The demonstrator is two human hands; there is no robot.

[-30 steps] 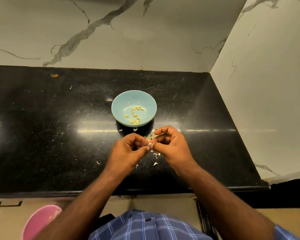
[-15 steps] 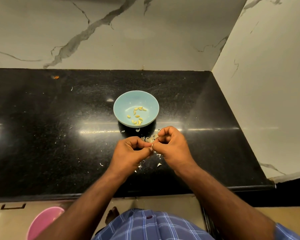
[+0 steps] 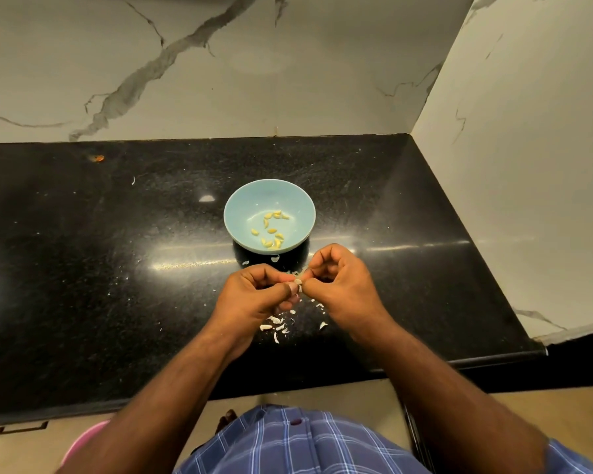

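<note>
A light blue bowl (image 3: 240, 213) stands on the black counter (image 3: 100, 254) and holds several small yellow kernels (image 3: 272, 231). Just in front of it my left hand (image 3: 254, 297) and my right hand (image 3: 339, 285) meet, fingers curled. Both pinch one small pale seed (image 3: 298, 282) between thumb and fingertips; most of it is hidden by the fingers. White husk bits (image 3: 276, 325) lie scattered on the counter under and behind my hands.
Marble walls (image 3: 220, 80) close the counter at the back and on the right. An orange speck (image 3: 98, 158) lies at the far left of the counter. A pink round container (image 3: 83, 443) shows below the counter's front edge at lower left.
The view has shifted slightly. My hands stay together on the seed in front of the bowl, with only small finger movements.
</note>
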